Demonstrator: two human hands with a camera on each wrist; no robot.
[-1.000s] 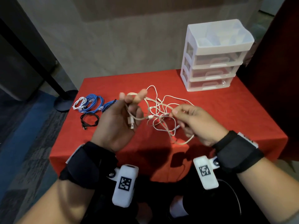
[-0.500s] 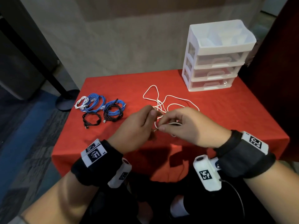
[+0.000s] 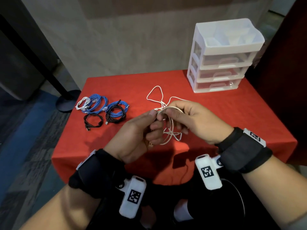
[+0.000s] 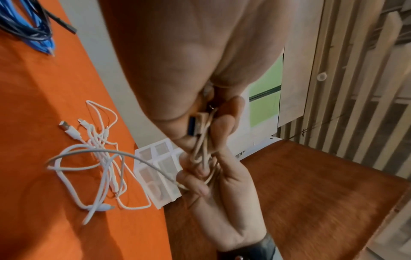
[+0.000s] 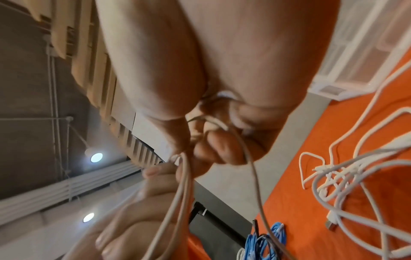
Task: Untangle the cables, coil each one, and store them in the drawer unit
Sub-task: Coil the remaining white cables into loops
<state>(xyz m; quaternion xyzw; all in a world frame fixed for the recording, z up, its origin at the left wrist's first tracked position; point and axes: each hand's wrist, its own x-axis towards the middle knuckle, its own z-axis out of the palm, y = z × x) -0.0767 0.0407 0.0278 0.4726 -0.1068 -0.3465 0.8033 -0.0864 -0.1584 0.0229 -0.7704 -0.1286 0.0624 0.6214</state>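
Above the red table both hands work one white cable. My left hand grips its loops, and its USB plug sticks out below the fingers; the left wrist view shows that plug against the palm. My right hand pinches the same cable's top strand. More tangled white cables lie on the cloth behind the hands, and appear as a white tangle in both wrist views. The white drawer unit stands at the far right, drawers closed.
Coiled cables sit at the table's left: two blue coils, a small white coil and a black coil. A black floor stand base lies past the left edge. A dark red panel borders the right.
A second ago the hands were apart, stretching the tangle. They came together and now hold one cable in loops lifted off the remaining tangle; the left wrist has rotated.
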